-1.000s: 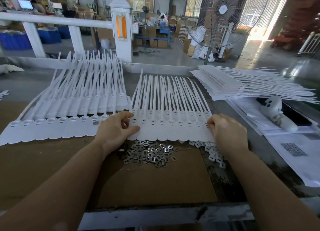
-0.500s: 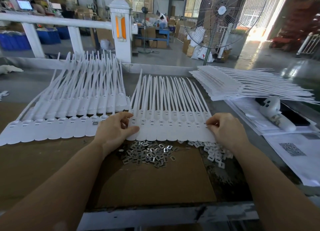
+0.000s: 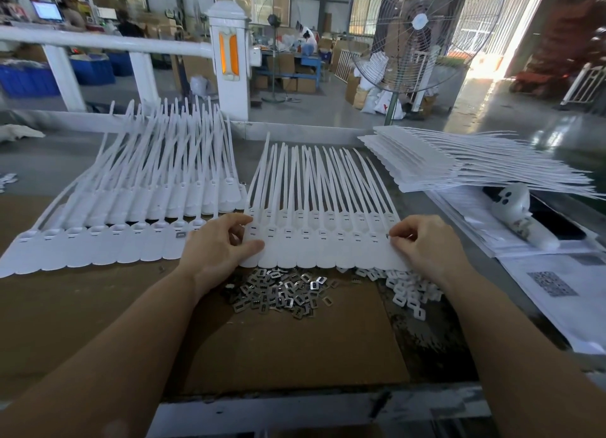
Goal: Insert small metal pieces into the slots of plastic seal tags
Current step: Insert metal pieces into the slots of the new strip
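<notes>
Resting nearest the camera, a brown cardboard sheet (image 3: 295, 346) covers the worktable; everything below is placed relative to it. At its far edge sits a loose pile of small metal pieces (image 3: 282, 293), and off its far right corner a smaller pile of white plastic clips (image 3: 410, 293) on the dark table. Just beyond the metal pile lies the middle row of white seal tags (image 3: 321, 241), heads side by side, tails fanning away, slots facing up. Left hand (image 3: 218, 245) grips the leftmost tag head of that row, thumb on top, fingers curled onto it from the far side. Right hand (image 3: 426, 247) is at the row's right end, thumb and forefinger pinched together on a small metal bit (image 3: 388, 236) at the last tag's slot; whether it is seated, cannot tell. Over the sheet's far left part lies a second row of tags (image 3: 108, 244), overlapped by more tags behind; one of its heads shows a dark metal insert (image 3: 180, 234). Right of the sheet: printed papers (image 3: 564, 293) with a QR code, with a white bottle-like object (image 3: 521, 218) beyond them, lying on its side. Farther right-back, a stack of tags (image 3: 459, 165). Beyond the sheet: white railing post (image 3: 229, 60) and a standing fan (image 3: 416, 34).
</notes>
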The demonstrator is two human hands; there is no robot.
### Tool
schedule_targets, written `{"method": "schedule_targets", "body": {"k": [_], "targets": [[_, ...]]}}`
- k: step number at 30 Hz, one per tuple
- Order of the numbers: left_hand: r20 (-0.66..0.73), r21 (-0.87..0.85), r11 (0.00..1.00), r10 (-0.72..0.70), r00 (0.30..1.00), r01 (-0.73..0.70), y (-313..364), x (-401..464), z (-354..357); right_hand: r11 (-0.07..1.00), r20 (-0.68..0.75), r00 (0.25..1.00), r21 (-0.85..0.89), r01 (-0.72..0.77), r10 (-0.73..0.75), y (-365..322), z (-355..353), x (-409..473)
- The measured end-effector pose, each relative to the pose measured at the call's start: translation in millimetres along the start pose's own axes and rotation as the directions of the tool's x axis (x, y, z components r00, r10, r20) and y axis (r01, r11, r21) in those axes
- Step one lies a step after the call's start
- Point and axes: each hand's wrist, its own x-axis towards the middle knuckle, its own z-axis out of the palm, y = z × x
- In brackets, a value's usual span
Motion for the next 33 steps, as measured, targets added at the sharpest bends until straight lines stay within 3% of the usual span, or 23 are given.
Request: {"method": "schedule_targets", "body": {"k": [10,16,24,33], "targets": [[0.003,-0.001,1.0,-0.003,1.0,0.003,-0.3,0.5,-0.1,0.979,-0.026,0.998,0.2,-0.046,0.052,2.8,-0.6,5.5],[0.006,-0.008,1.0,-0.014,1.0,0.014,1.2,-0.2,-0.3,0.98,-0.01,0.998,0.19,-0.051,0.054,2.6,2.4,11.8],[0.003,-0.01,1.0,-0.021,1.0,0.021,2.4,0.5,0.3,0.998,0.055,0.997,0.035,-0.051,0.049,1.2,2.0,17.3],[0.006,0.001,1.0,-0.015,1.0,0.015,2.6,-0.5,-0.4,1.0,-0.021,0.999,-0.014,-0.027,0.027,-3.4,2.8,9.5]]}}
